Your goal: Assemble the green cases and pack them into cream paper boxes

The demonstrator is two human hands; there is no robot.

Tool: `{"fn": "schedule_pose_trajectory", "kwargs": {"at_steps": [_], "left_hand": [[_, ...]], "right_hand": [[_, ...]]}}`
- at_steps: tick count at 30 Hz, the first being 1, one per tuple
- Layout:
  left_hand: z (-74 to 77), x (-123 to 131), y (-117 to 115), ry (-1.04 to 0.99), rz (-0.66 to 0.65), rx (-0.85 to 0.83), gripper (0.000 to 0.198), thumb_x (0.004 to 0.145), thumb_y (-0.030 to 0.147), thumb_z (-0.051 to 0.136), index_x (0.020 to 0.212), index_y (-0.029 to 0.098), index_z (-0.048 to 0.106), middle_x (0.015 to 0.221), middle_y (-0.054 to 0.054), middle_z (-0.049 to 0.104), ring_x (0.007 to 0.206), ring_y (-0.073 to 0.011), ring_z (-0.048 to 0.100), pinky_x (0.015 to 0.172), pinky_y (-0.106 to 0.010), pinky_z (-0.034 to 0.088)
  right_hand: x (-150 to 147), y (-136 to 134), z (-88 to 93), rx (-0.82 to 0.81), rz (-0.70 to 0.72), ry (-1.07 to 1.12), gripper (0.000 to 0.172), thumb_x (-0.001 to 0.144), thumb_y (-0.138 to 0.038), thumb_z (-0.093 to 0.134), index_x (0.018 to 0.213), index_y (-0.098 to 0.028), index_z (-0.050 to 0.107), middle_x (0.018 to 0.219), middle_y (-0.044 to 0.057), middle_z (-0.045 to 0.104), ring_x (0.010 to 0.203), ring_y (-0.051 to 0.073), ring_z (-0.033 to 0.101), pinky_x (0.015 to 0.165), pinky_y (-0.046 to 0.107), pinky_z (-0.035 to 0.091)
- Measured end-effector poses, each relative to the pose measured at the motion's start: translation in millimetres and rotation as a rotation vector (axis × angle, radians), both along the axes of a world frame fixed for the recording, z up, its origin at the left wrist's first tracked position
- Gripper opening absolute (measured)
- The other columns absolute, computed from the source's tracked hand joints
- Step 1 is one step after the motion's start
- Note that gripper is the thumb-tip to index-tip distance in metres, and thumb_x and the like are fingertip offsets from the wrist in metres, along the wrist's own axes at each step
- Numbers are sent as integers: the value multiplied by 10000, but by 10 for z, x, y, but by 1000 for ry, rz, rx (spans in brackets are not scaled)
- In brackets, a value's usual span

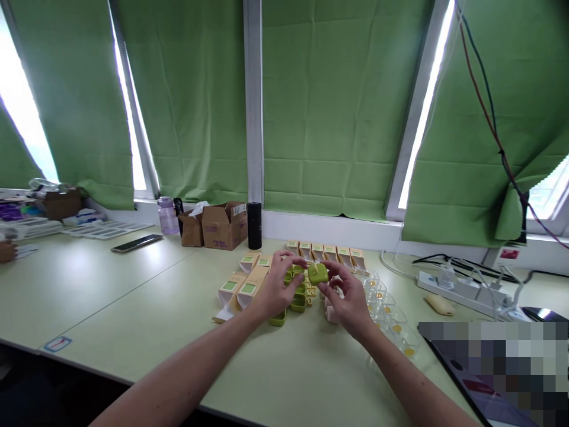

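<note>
My right hand [345,296] pinches a small green square case [317,274] between thumb and fingers, holding it above the table. Just left of it is my left hand [282,284], its thumb and fingers curved but apart, with nothing visible between them. Below and between the hands stand several small green open boxes [298,303], partly covered by my left hand. Small yellow pieces [310,292] lie beside them. Pale blocks [331,314] sit under my right hand. To its right are rows of clear plastic pieces with yellow-orange spots [397,328].
Card sleeves with green labels [229,287] lie at left, and more card sleeves [329,251] line the back. Behind stand cardboard boxes [224,226], a black cylinder [255,226] and a bottle [168,216]. A power strip [462,292] with cables and a dark device [462,379] occupy the right.
</note>
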State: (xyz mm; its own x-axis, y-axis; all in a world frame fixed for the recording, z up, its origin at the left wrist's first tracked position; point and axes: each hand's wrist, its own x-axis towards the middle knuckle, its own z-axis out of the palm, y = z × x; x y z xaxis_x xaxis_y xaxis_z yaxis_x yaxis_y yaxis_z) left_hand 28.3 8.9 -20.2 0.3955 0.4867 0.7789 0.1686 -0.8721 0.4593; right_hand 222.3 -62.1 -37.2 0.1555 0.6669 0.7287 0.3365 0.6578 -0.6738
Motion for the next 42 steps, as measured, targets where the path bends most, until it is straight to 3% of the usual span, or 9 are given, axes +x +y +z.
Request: {"fn": "schedule_pose_trajectory", "kwargs": {"at_steps": [3,6,10,15,23,29,32,35,42], "left_hand": [[27,1,-31,34,-53,77,572,876,148,729,1418,242,573,1336,-152,649,1331,-353,475,1106,-576,488],[43,32,-73,72,-78,133,732,819,91,744,1491,272,519,1392,-137,637,1312,-356,480,1107,-590,482],[43,68,-89,123,-93,194,670,832,81,724,1451,299,588,1377,-116,657,1335,-358,491,1160,-621,424],[1,76,-40,75,-119,148,504,881,90,700,1352,267,665,1279,-120,703,1319,-339,511,1123,-586,485],[-148,68,238,-155,-56,-208,494,814,249,853,1286,223,708,1307,-130,671,1199,-290,650,1059,-480,532],[-167,68,350,-286,-192,-503,647,751,309,912,1332,172,663,1264,-149,744,1122,-286,694,990,-460,546],[-155,78,332,-329,-239,-591,690,714,314,944,1329,171,665,1221,-144,764,1095,-283,706,971,-436,551],[-148,88,317,-357,-244,-643,707,691,308,964,1322,173,674,1194,-143,776,1099,-287,711,971,-419,548],[-125,91,288,-398,-276,-682,684,654,280,985,1270,191,702,1200,-126,775,1101,-282,713,975,-414,552]], "right_hand": [[26,16,2,-18,47,37,341,922,-327,710,1247,-222,715,1059,93,747,865,212,665,685,324,592],[33,26,-3,-39,56,30,351,931,-371,713,1250,-226,726,1111,103,756,902,220,673,700,329,588],[20,39,-26,-42,45,41,391,908,-418,747,1242,-217,724,1081,105,756,917,228,689,696,323,582],[25,36,-12,-69,57,98,412,929,-485,728,1228,-203,700,996,91,754,862,223,707,708,332,573],[213,12,163,-81,-89,147,325,961,-511,655,1014,-198,726,899,86,773,835,242,711,715,356,551],[310,-4,232,-98,-307,-400,127,902,-314,664,831,-249,747,788,41,759,709,231,635,611,336,459],[265,-117,282,-217,-397,-787,46,813,-217,728,802,-255,751,802,47,765,792,247,643,694,350,441],[195,-269,311,-371,-427,-1077,127,789,-202,745,906,-228,786,933,76,786,1027,303,633,861,393,412],[102,-409,228,-373,-494,-1309,140,888,-177,619,943,-169,748,1031,144,736,1044,321,580,853,426,330]]}}
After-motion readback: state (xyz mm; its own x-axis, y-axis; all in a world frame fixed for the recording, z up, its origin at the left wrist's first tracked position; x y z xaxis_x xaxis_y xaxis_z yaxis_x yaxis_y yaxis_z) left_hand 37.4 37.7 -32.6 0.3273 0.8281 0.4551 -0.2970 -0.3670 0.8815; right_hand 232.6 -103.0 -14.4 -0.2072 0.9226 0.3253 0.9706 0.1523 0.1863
